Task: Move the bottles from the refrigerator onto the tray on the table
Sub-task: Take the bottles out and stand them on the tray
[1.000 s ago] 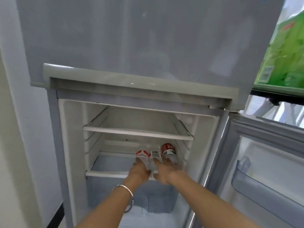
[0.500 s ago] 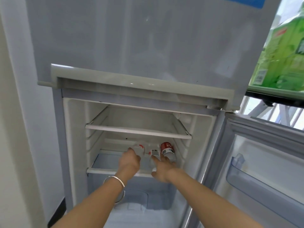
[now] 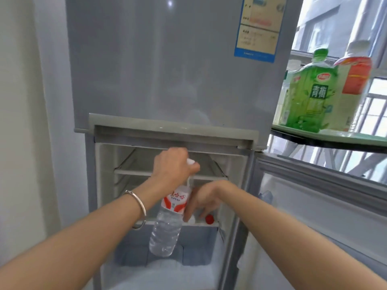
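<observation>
1. A plain white wall (image 3: 25, 122) runs down the far left, beside the tall pale grey refrigerator (image 3: 157, 70). Its upper door is closed and its lower compartment stands open.
2. My left forearm comes in from the lower left, with a thin silver metal bangle (image 3: 138, 203) on the wrist.
3. My left hand (image 3: 172, 166) is raised in front of the upper white shelf (image 3: 134, 172) of the open compartment. Its fingers are curled tight round the neck and white cap of a clear plastic water bottle with a red-and-white label (image 3: 167, 225).
4. That bottle hangs from my grip in the air in front of the compartment. It is nearly upright, its base swung a little to the left, and it touches no shelf.
5. My right hand (image 3: 202, 200) is just to the right of the bottle's label. It reaches down to the lower shelf with the fingers bent downward.
6. Its fingertips are at a small white bottle cap (image 3: 191, 220) on that shelf. I cannot tell whether they pinch it or only touch it.
7. A small red bottle cap (image 3: 209, 219) sits just right of those fingers, near the compartment's right wall.
8. A blue-bordered paper sticker (image 3: 257, 28) is on the upper door, towards its right edge.
9. The grey lower door (image 3: 314, 206) is swung open to the right.
10. Higher up on the far right, a pale green tray (image 3: 356, 136) rests on a dark-edged table (image 3: 335, 144).
11. On the tray a green plastic drink bottle (image 3: 310, 95) and a pale bottle with an orange-red label (image 3: 354, 80) stand upright, side by side.
</observation>
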A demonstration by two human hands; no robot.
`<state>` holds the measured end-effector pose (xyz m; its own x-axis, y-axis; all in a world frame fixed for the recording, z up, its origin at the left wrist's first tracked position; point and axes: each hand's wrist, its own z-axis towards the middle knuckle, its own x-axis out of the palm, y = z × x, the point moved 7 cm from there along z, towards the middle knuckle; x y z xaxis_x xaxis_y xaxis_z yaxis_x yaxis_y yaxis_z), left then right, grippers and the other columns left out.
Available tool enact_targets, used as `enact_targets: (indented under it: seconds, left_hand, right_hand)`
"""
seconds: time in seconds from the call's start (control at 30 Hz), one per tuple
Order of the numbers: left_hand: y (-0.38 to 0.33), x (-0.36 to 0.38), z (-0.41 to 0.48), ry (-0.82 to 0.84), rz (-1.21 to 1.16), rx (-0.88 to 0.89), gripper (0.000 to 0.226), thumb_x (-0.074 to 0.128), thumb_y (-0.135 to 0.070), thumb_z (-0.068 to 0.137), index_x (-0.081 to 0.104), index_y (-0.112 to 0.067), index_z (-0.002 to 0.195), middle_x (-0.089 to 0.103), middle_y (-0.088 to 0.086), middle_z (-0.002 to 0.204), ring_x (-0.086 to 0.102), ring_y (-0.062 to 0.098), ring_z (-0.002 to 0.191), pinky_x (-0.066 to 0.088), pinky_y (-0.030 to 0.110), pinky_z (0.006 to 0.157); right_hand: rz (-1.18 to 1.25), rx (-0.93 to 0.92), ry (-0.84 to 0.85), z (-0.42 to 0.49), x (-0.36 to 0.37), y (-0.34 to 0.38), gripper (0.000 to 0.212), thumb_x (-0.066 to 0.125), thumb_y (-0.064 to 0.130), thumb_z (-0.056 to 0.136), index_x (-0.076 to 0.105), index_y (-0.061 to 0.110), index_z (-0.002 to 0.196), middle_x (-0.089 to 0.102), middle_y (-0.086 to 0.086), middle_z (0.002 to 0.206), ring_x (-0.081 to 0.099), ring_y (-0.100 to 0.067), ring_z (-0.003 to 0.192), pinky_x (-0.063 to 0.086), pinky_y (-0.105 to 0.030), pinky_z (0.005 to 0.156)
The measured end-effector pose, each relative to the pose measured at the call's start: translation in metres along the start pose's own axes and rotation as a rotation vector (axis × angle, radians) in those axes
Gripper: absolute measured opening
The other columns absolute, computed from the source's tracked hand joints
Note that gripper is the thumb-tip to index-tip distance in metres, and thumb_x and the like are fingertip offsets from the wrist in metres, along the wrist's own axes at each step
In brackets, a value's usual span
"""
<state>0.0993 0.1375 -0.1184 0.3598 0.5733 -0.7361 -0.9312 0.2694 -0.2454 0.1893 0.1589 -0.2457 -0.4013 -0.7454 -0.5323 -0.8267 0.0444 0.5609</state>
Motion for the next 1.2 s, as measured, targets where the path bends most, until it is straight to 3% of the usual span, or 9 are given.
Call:
enact_targets:
  seconds: [0.1,0.2,0.37,0.5,0.63,0.8,0.9,1.03,1.2]
  left_hand:
    - [-0.035,-0.046,0.007,-0.153,-0.074,0.044,0.039,0.053,-0.053,0.062,0.067,-0.018,0.071,0.068,0.001,0.069,0.063,0.027,0.068,0.04,0.028,0.057]
    - [-0.07,-0.09,0.016,-0.256,-0.18,0.085,0.038,0.053,-0.055,0.058,0.062,-0.019,0.064,0.065,0.0,0.064,0.061,0.026,0.063,0.037,0.028,0.054]
    - [-0.11,-0.152,0.038,-0.402,-0.477,0.101,0.037,0.059,-0.053,0.066,0.065,-0.017,0.065,0.064,-0.004,0.062,0.062,0.017,0.06,0.049,0.03,0.055]
    - [-0.157,-0.183,0.055,-0.466,-0.751,0.197,0.041,0.056,-0.058,0.079,0.066,-0.019,0.084,0.065,-0.013,0.076,0.06,0.002,0.064,0.05,0.024,0.055]
    - [-0.208,-0.17,0.059,-0.34,-1.016,0.269,0.041,0.051,-0.038,0.087,0.049,-0.018,0.123,0.06,0.005,0.102,0.062,0.021,0.092,0.057,0.043,0.077]
    - [-0.28,-0.131,0.058,-0.201,-0.979,0.359,0.026,0.053,-0.028,0.09,0.053,-0.019,0.115,0.055,0.002,0.112,0.053,0.013,0.092,0.039,0.017,0.064]
    - [-0.331,-0.1,0.063,0.03,-0.96,0.435,0.027,0.049,-0.023,0.095,0.06,-0.01,0.116,0.061,-0.001,0.1,0.057,0.01,0.076,0.045,0.012,0.056]
    - [-0.393,-0.049,0.069,0.344,-0.927,0.467,0.037,0.04,-0.025,0.101,0.057,-0.003,0.126,0.061,0.009,0.11,0.057,0.02,0.093,0.053,0.039,0.09]
    - [-0.429,-0.002,0.074,0.538,-0.962,0.425,0.047,0.035,-0.029,0.104,0.042,-0.002,0.142,0.051,0.015,0.14,0.05,0.025,0.123,0.043,0.04,0.105]
  right_hand:
    - [0.125,-0.11,0.207,-0.05,-0.005,0.014,0.034,0.055,-0.005,0.089,0.068,0.018,0.11,0.066,0.0,0.126,0.05,-0.019,0.127,0.034,-0.037,0.112]
    - [0.204,-0.23,0.222,-0.104,-0.019,0.029,0.045,0.055,-0.008,0.086,0.057,0.016,0.124,0.063,-0.002,0.127,0.051,-0.021,0.126,0.033,-0.04,0.115]
    - [0.273,-0.482,0.023,-0.192,-0.06,0.05,0.053,0.067,-0.007,0.078,0.053,0.014,0.125,0.065,-0.005,0.121,0.057,-0.023,0.12,0.042,-0.041,0.109]
    - [0.23,-0.51,-0.288,-0.262,-0.106,0.032,0.03,0.066,0.01,0.081,0.064,0.02,0.109,0.072,0.0,0.11,0.064,-0.021,0.111,0.05,-0.038,0.1]
    - [0.388,-0.59,-0.517,-0.331,-0.152,-0.006,0.02,0.068,0.027,0.078,0.065,0.022,0.097,0.068,-0.006,0.103,0.064,-0.024,0.096,0.052,-0.038,0.094]
    - [0.517,-0.632,-0.8,-0.399,-0.201,-0.071,0.039,0.073,0.035,0.076,0.062,0.022,0.112,0.071,-0.002,0.089,0.065,-0.016,0.075,0.049,-0.028,0.079]
    - [0.53,-0.562,-0.919,-0.421,-0.224,-0.117,0.047,0.069,0.036,0.082,0.057,0.018,0.124,0.071,0.0,0.088,0.065,-0.014,0.073,0.051,-0.025,0.072]
    - [0.53,-0.452,-1.039,-0.434,-0.245,-0.177,0.045,0.071,0.042,0.077,0.06,0.02,0.116,0.072,0.005,0.072,0.065,-0.008,0.063,0.053,-0.019,0.059]
    - [0.522,-0.413,-1.35,-0.433,-0.273,-0.217,0.077,0.079,0.049,0.066,0.054,0.008,0.126,0.068,-0.007,0.111,0.065,-0.023,0.099,0.052,-0.036,0.086]
